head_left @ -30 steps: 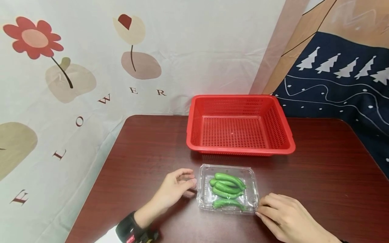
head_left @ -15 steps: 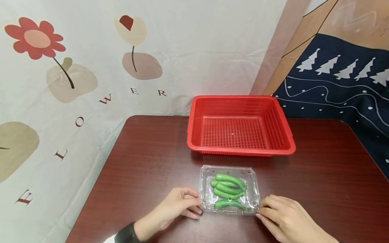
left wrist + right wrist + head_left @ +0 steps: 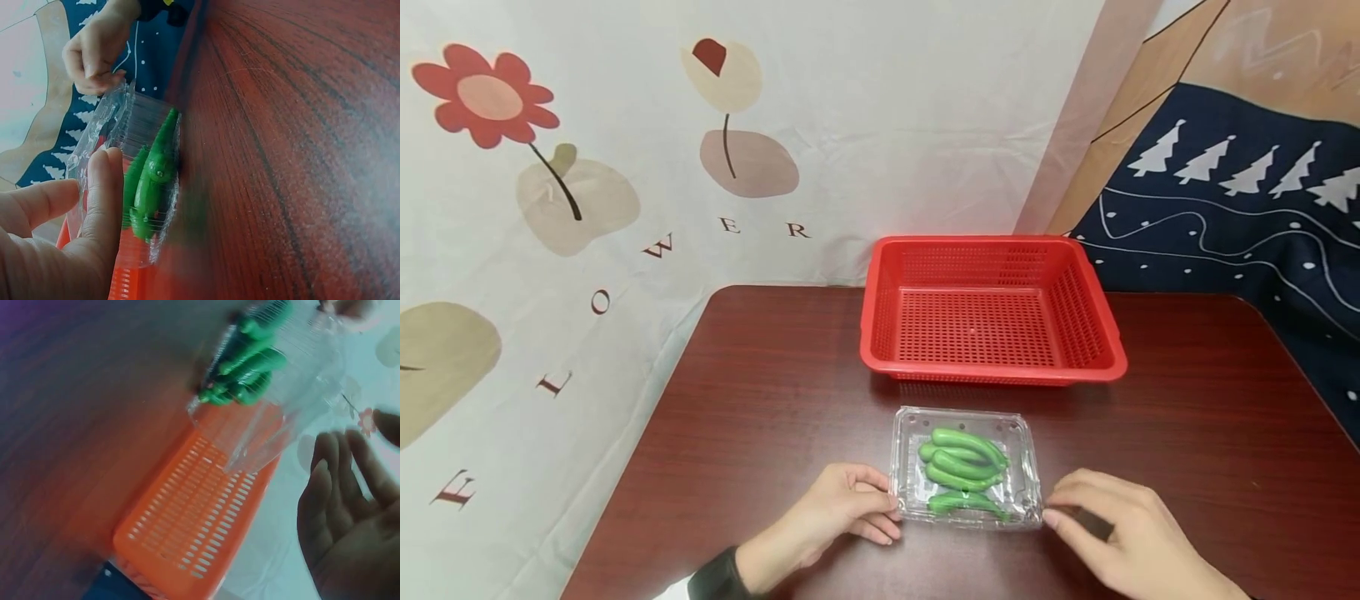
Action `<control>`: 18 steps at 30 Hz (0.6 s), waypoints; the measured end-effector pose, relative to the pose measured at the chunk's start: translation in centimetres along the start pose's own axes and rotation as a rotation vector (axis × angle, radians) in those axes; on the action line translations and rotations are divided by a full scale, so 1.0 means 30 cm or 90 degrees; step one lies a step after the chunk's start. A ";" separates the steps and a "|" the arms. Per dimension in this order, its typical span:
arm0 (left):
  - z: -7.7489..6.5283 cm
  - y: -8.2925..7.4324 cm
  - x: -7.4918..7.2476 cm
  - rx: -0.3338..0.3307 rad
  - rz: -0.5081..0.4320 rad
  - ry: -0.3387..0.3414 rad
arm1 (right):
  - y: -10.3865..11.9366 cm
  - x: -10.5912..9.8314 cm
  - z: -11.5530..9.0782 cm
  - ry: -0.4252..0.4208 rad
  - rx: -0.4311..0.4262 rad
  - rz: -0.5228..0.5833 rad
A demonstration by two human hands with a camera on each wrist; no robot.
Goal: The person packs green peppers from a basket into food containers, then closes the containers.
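Note:
A clear plastic clamshell box [image 3: 1025, 446] with its lid down lies on the table, several green chili peppers [image 3: 961, 467] showing through it. My left hand [image 3: 850, 504] holds the box's near left corner, the thumb on one side of its edge and the fingers on the other, as the left wrist view shows. At the near right corner is my right hand [image 3: 1123, 529], fingertips right by the rim. Seen from the right wrist, the fingers [image 3: 337, 469] of that hand are loosely bent, with nothing between them.
Behind the box stands a red perforated plastic basket [image 3: 992, 371] on the dark reddish wooden table [image 3: 760, 375]. Printed cloths with flowers [image 3: 490, 98] and white trees [image 3: 1157, 150] hang beyond the table's back edge.
My left hand has come nearer and right to the box's corner and taken hold there. My right hand's fingers have loosened and drawn slightly off the right corner. The box barely shifts.

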State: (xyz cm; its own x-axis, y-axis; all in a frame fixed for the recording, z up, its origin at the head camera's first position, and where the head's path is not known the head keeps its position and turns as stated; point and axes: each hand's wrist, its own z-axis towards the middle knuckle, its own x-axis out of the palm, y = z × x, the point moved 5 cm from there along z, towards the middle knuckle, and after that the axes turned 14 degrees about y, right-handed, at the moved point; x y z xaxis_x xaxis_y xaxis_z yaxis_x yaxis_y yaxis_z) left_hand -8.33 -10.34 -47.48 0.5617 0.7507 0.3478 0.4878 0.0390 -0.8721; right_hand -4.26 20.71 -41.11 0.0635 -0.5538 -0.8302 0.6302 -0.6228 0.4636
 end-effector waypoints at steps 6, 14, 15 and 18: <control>0.004 0.002 -0.002 -0.001 -0.002 -0.005 | -0.085 0.006 -0.029 0.070 0.320 0.176; 0.007 0.009 -0.004 0.000 -0.009 -0.004 | -0.144 0.080 -0.057 0.238 0.362 0.381; 0.008 0.009 -0.004 0.000 -0.009 -0.005 | -0.147 0.088 -0.057 0.248 0.360 0.395; 0.010 0.011 -0.004 0.000 -0.009 -0.007 | -0.149 0.113 -0.057 0.272 0.346 0.423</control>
State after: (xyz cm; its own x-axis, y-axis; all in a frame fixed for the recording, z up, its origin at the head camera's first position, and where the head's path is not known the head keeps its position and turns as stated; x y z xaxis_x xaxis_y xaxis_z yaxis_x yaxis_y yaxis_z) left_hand -8.45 -10.22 -47.93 0.5479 0.7570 0.3562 0.4951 0.0498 -0.8674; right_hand -5.53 22.55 -46.51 0.6230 -0.7049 -0.3392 -0.0740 -0.4847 0.8715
